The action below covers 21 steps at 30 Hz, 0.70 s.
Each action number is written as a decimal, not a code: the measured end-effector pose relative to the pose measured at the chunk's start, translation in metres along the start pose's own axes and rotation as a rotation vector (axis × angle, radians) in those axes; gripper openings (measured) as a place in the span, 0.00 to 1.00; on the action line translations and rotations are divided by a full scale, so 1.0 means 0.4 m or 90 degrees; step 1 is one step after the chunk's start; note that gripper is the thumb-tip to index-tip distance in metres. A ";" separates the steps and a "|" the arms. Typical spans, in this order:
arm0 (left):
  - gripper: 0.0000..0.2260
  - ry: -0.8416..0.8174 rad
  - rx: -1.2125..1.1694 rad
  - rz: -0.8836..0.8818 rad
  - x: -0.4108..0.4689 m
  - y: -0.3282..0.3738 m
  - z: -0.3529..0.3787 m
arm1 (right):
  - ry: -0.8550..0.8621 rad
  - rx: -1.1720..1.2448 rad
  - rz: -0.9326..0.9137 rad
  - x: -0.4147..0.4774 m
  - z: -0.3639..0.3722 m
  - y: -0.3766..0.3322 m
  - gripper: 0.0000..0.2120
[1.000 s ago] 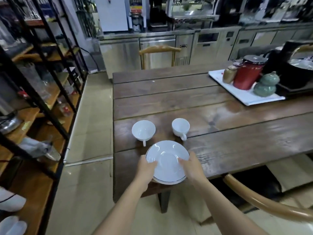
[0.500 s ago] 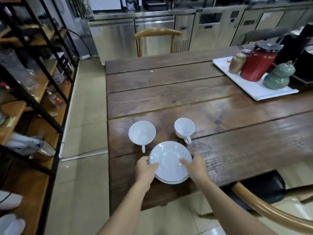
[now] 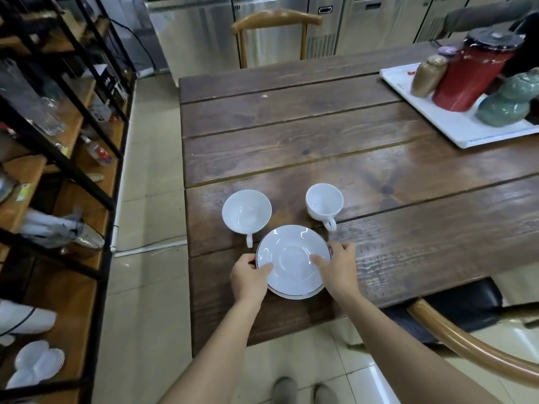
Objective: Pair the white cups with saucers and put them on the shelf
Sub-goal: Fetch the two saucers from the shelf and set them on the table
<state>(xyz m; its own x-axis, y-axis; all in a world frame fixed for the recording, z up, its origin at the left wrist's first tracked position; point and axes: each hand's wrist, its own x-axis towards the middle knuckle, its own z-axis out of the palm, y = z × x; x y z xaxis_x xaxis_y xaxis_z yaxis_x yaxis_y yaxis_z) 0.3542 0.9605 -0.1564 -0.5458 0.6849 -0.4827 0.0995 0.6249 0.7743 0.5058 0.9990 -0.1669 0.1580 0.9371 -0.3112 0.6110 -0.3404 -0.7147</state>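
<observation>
A white saucer with a dark rim line lies on the dark wooden table, seemingly on top of another saucer. My left hand grips its left edge, thumb on the surface. My right hand grips its right edge the same way. Just beyond the saucer stand two empty white cups: a wide one at the left and a smaller one at the right, both handles pointing toward me. The black-framed wooden shelf runs along the left.
A white tray at the far right of the table carries a red canister, a green jar and a gold jar. Wooden chairs stand at the table's far end and at my right. White dishes sit on a low shelf.
The camera has tilted down and come closer to the table. Both hands have stayed on the saucer's edges, with the saucer now a little farther in from the table edge.
</observation>
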 end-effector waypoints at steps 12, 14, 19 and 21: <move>0.13 -0.020 0.394 0.113 -0.003 0.018 -0.007 | 0.059 -0.146 0.047 -0.012 -0.003 0.004 0.16; 0.13 -0.022 0.395 0.124 -0.008 0.021 -0.007 | 0.078 -0.122 0.057 -0.018 0.000 0.004 0.15; 0.13 -0.009 0.327 0.146 -0.024 0.026 -0.018 | 0.122 -0.027 0.041 -0.049 -0.007 0.012 0.14; 0.15 0.006 0.274 0.182 -0.036 0.034 -0.026 | 0.126 0.031 0.012 -0.062 -0.017 0.013 0.13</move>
<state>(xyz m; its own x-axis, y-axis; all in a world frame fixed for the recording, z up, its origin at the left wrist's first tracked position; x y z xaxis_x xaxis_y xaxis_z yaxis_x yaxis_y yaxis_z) 0.3548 0.9553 -0.1345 -0.4535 0.8488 -0.2717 0.5781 0.5122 0.6352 0.5104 0.9747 -0.1587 0.3219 0.9256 -0.1990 0.5685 -0.3570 -0.7412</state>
